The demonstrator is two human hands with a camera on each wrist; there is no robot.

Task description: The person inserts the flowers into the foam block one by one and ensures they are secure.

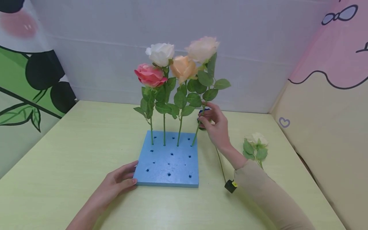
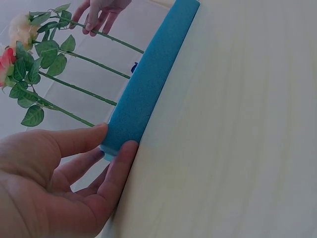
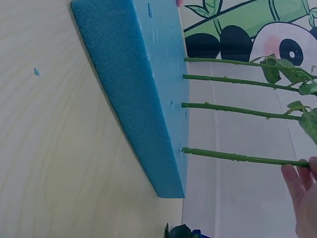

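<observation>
- Your right hand [image 1: 215, 126] pinches the pale pink rose [image 1: 202, 49] by its green stem, thumb against fingers, under the main leaves.
- That stem's foot meets a hole near the right edge of the blue foam board [image 1: 181, 167]; stem leans right. Depth in the hole: can't tell.
- Your left hand [image 1: 119, 179] grips the board's near left corner, thumb on one side, fingers round the other.
- Board lies flat on the table [image 1: 100, 137], well apart from the table's left and right edges.
- Same row, left to right, closer to the board's far edge: coral rose [image 1: 150, 75], white rose [image 1: 161, 54], peach rose [image 1: 184, 68]. All stand; peach one tilts slightly right.
- Dark blue flower [image 1: 204, 111] behind your right hand, towards the table's far edge, mostly hidden.
- Loose cream rose [image 1: 257, 140] lies towards the table's right edge, beyond your sleeve [image 1: 267, 191].
- Handling, judged by looks: rose is light but top-heavy, petals and leaves soft, easily crushed. Stem looks fairly stiff, bends if pushed from high up, maybe a bit slippery.
- Best hold: bare lower stem, close above the hole, push along its line. Keep off the bloom.
- Board looks light, could slide or dent; hold a corner or edge flat, no digging fingertips in.
</observation>
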